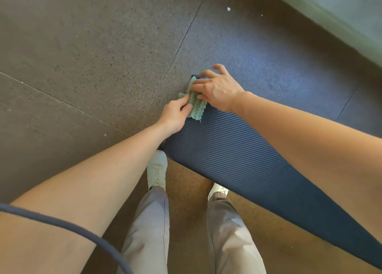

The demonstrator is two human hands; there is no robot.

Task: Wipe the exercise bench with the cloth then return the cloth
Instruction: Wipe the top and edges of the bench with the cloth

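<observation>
Fingers of left hand (174,115) pinch the cloth (196,108) at its near edge, prob. to keep it taut. Right hand (219,91) lies flat, fingers spread, pressing cloth onto bench (227,149) end right under the fingertips. Wiping's underway, I'd say.

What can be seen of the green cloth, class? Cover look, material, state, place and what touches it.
The cloth is small, pale green with lighter stripes, a ribbed weave and a wavy edge; it looks like microfibre. It lies rumpled and partly folded at the far left corner of the blue ribbed bench pad, its left end reaching past the pad's edge over the speckled floor. The left hand pinches its left side; the right hand presses on it, its fingers hiding part.
</observation>
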